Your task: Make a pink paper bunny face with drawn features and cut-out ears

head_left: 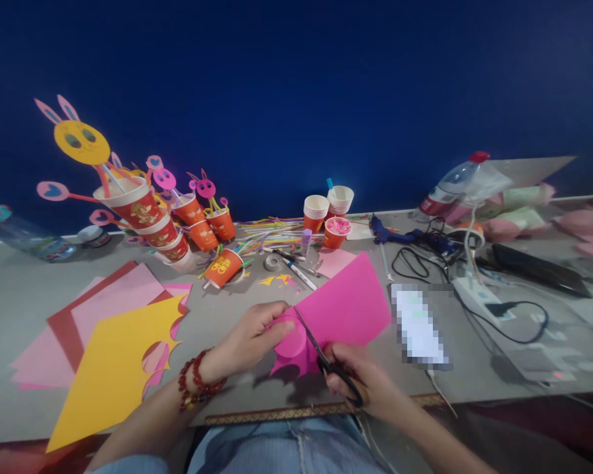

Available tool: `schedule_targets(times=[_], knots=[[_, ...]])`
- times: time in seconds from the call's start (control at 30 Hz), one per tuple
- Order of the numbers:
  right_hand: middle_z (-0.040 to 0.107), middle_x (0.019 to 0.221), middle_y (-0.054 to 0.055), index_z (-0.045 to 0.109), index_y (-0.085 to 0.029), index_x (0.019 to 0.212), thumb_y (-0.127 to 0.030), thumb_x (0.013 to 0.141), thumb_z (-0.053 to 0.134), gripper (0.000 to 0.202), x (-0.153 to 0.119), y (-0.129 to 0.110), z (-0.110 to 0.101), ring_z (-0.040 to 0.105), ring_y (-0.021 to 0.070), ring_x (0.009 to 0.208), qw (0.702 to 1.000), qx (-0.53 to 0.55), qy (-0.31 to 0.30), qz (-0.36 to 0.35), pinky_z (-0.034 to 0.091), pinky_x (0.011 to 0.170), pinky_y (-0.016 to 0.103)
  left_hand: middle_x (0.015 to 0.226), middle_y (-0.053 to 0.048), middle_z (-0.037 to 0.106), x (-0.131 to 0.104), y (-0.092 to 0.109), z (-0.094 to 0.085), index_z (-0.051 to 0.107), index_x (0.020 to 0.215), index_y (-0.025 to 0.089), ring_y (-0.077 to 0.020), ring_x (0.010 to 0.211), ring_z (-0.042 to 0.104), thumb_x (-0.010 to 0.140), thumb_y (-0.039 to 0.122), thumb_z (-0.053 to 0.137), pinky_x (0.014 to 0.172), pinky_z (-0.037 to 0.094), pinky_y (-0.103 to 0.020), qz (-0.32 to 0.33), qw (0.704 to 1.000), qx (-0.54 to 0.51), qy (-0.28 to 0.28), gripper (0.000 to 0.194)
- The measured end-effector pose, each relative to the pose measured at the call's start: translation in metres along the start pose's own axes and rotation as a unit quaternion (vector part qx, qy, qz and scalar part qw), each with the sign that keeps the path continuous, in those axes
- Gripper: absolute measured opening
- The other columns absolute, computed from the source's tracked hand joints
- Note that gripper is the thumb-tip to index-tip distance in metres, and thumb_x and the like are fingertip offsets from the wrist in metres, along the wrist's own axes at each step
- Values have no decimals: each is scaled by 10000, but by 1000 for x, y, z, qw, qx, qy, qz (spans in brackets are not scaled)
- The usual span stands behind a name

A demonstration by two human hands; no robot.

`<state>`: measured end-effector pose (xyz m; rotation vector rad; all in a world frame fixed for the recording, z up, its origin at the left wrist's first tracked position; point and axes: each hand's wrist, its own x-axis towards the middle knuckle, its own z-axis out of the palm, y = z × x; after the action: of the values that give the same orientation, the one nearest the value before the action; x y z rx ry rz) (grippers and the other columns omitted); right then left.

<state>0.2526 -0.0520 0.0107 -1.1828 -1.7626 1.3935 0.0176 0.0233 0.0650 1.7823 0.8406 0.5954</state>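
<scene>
Magenta paper point(348, 303) lies between the hands, pinched by the left hand point(254, 336); the right hand point(350, 378) grips black-handled scissors point(343, 378) across it. It looks light, bendable, easily creased or torn, best held near its edge, clear of the blades.

A vivid pink sheet point(346, 307) is held over the desk point(227, 401) in front of me, its broad, straight-edged part reaching toward 2 o'clock from my left hand point(257, 332). Its near edge, toward 6 o'clock, is jagged, with curved bites and sharp points. A lighter pink disc point(292, 338) lies flat against the sheet's lower-left part, under my left thumb. Scissors point(320, 355) with black handles slant across the sheet just right of the disc, blades toward 11 o'clock, handles toward 5 o'clock in my right hand point(350, 374).
</scene>
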Motion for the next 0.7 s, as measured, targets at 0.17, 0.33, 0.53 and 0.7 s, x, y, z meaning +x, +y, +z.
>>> schedule_targets(times=[0.17, 0.33, 0.53, 0.7], knots=[[378, 613, -46, 429, -224, 723, -796, 870, 447, 590, 0, -1, -4, 333, 123, 562, 1000, -25, -4, -13, 229, 503, 247, 694, 47, 411, 1, -1, -2, 433, 722, 189, -112, 651, 364, 990, 400, 463, 599, 314, -234, -5, 1000, 9, -9, 342], [402, 624, -39, 431, -222, 716, -796, 871, 444, 594, 0, -5, -5, 355, 127, 573, 999, -31, -5, -20, 248, 508, 242, 701, 46, 434, 2, 0, -4, 450, 741, 183, -109, 656, 383, 986, 405, 473, 610, 322, -228, -8, 1000, 3, -19, 331], [412, 622, -33, 446, -221, 715, -791, 878, 434, 593, -1, -4, -4, 376, 133, 579, 999, -37, 5, -21, 262, 507, 239, 712, 39, 456, 1, 2, -5, 473, 755, 181, -115, 665, 404, 984, 418, 467, 622, 334, -230, -13, 1000, 9, -22, 330], [423, 638, -31, 440, -221, 727, -782, 890, 422, 585, 0, 2, -5, 375, 134, 587, 998, -51, -6, -33, 263, 516, 244, 708, 35, 454, 1, 5, -6, 489, 753, 178, -118, 666, 408, 978, 443, 467, 618, 343, -230, -17, 1000, 7, -21, 348]])
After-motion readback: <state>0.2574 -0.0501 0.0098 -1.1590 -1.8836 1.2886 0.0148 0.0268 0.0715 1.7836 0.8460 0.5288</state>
